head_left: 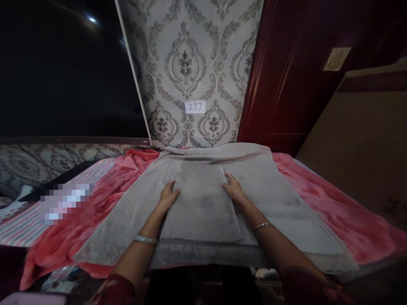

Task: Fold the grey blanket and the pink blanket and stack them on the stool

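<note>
A folded grey plush cloth (200,203) lies as a flat rectangle on a larger spread grey cloth (270,199). My left hand (167,197) is at its left edge, thumb on top and fingers curled at the side. On the opposite edge, my right hand (233,187) has its thumb on the top layer, with the fingers bent around the border. Both hands appear to grip the folded cloth, though some fingertips are hidden. Behind the folded piece, the larger cloth is bunched in a ridge at its far side.
Pink plush blankets (330,203) lie under and beside the grey cloth. At the left are a striped cloth (19,228) and a large dark screen (70,76). A patterned wall carries a paper label (195,106) reading 277. Dark red panelling (286,76) and a brown board (359,144) stand at right.
</note>
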A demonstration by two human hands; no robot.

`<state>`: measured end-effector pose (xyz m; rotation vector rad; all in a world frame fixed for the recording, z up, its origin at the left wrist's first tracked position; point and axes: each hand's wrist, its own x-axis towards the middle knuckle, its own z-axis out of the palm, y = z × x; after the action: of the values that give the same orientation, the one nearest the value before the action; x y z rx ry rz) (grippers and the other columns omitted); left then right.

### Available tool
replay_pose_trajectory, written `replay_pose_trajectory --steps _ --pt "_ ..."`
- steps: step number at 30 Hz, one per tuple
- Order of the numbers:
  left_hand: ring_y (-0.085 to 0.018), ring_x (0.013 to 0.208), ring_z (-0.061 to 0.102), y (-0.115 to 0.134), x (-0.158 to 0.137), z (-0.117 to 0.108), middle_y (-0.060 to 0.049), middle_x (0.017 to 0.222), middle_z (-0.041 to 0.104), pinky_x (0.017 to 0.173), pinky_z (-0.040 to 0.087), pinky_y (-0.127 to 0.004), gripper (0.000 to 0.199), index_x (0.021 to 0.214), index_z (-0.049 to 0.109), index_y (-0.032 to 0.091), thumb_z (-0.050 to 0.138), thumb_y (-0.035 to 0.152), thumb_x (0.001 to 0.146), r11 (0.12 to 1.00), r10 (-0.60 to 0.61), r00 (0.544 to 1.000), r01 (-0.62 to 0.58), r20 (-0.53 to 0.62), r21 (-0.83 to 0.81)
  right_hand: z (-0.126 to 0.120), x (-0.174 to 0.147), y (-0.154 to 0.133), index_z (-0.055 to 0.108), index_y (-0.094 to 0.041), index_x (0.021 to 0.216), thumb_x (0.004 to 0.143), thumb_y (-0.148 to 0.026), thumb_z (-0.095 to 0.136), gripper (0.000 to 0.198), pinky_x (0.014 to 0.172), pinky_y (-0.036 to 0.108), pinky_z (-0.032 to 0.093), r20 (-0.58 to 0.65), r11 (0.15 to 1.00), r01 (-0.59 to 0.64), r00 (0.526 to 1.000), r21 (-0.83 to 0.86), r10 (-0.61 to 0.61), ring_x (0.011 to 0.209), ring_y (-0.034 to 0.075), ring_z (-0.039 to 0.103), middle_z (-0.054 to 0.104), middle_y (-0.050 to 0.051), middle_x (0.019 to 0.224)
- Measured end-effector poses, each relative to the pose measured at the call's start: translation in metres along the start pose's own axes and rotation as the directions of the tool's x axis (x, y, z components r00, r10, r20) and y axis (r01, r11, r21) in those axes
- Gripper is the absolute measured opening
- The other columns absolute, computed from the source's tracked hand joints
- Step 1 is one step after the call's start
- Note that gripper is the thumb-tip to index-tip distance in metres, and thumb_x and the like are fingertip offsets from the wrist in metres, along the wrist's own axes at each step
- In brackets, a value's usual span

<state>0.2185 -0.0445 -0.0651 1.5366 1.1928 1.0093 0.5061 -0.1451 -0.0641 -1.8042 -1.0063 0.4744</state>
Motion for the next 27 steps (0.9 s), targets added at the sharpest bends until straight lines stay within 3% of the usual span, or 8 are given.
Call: replay_pose_trajectory --steps 4,9,13,16,21,27 --pt "-0.029 0.112 0.07 -0.006 0.0 -0.001 -0.013 0.116 0.073 0.093 0.057 -0.039 0.065 0.13 0.061 0.016 0.083 0.032 0.072 0.997 -0.03 0.999 0.033 0.042 -0.074 0.002 -0.002 0.005 0.058 -0.017 0.141 0.075 -0.021 0.06 0.065 0.078 0.033 0.053 -0.049 0.996 0.047 0.998 -0.071 -0.051 0.077 0.023 0.065 0.066 0.0 0.078" --pt "-0.025 0.095 0.073 -0.017 0.006 0.002 -0.01 0.106 0.074 0.081 0.058 -0.036 0.076 0.136 0.056 0.018 0.083 0.043 0.069 0.983 -0.06 0.996 0.069 0.058 -0.172 -0.001 0.015 0.003 0.061 -0.018 0.138 0.076 -0.02 0.063 0.062 0.082 0.033 0.053 -0.048 0.992 -0.031 0.999 -0.12 0.026 0.087 0.025 0.068 0.072 0.005 0.091" --pt "-0.022 0.073 0.069 -0.022 0.006 0.001 -0.004 0.086 0.071 0.066 0.053 -0.031 0.087 0.137 0.056 0.017 0.082 0.055 0.063 0.993 -0.04 0.998 0.046 0.054 -0.112 -0.001 0.042 -0.004 0.061 -0.018 0.138 0.08 -0.027 0.065 0.059 0.087 0.034 0.054 -0.075 0.993 -0.019 0.997 -0.121 0.01 0.096 0.025 0.068 0.073 0.008 0.104" --pt "-0.018 0.061 0.061 -0.017 0.0 -0.001 0.001 0.075 0.064 0.057 0.046 -0.028 0.095 0.14 0.054 0.016 0.081 0.061 0.06 0.997 -0.029 0.999 0.032 0.044 -0.067 0.004 0.057 -0.009 0.063 -0.021 0.137 0.077 -0.021 0.062 0.06 0.086 0.033 0.055 -0.082 0.992 0.016 0.996 -0.122 -0.026 0.094 0.023 0.069 0.074 0.004 0.103" --pt "-0.018 0.067 0.063 -0.01 -0.01 -0.003 -0.002 0.084 0.067 0.061 0.049 -0.029 0.101 0.144 0.049 0.017 0.081 0.063 0.06 0.99 -0.016 0.991 0.035 0.134 -0.139 0.015 0.061 -0.004 0.069 -0.02 0.132 0.075 -0.008 0.05 0.061 0.1 0.035 0.052 -0.102 0.985 0.077 0.99 -0.155 -0.094 0.106 0.023 0.069 0.075 0.005 0.111" --pt "-0.022 0.079 0.068 -0.021 -0.006 -0.001 -0.006 0.094 0.071 0.071 0.054 -0.034 0.091 0.139 0.054 0.019 0.081 0.061 0.063 0.991 0.006 0.996 0.006 0.087 -0.136 0.02 0.058 0.011 0.073 -0.018 0.127 0.079 -0.008 0.052 0.053 0.107 0.038 0.049 -0.107 0.965 0.092 0.987 -0.246 -0.122 0.117 0.025 0.067 0.073 0.01 0.122"
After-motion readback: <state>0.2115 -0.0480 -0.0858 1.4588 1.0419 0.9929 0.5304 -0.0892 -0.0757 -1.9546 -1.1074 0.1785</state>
